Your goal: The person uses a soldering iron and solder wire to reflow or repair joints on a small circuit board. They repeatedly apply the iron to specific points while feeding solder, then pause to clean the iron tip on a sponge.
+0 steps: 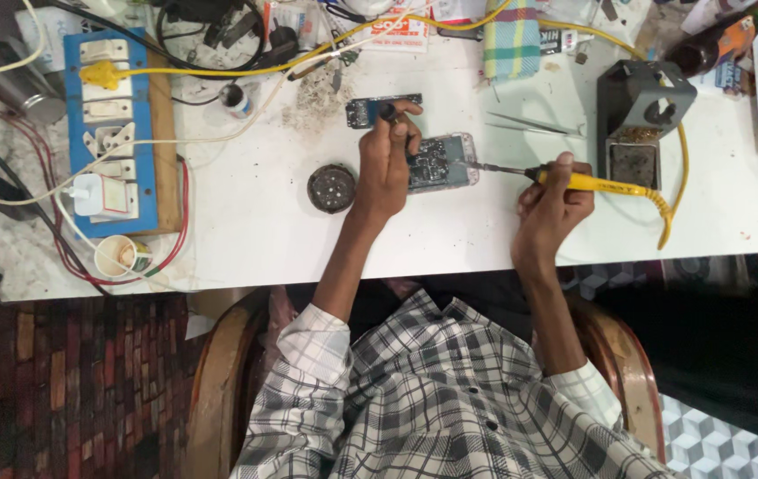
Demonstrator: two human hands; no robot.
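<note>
Checked shirt [450, 399] nearest. Left hand [385, 164] pinches down the opened phone [441, 162] mid-counter [273, 231]; right hand [552, 200] at 3 o'clock grips the yellow soldering iron [605, 184], tip on the board (risk: slip bridges pads or burns fingers).

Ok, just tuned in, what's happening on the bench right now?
A person seated at a white workbench is soldering. The right hand holds a yellow-handled soldering iron with its tip at the edge of an opened phone showing its circuit board. The left hand rests on the phone's other end, with a small dark object pinched in its fingers. A round dark tin sits just left of that hand, a metal iron stand off to the right, and tweezers lie between.
</note>
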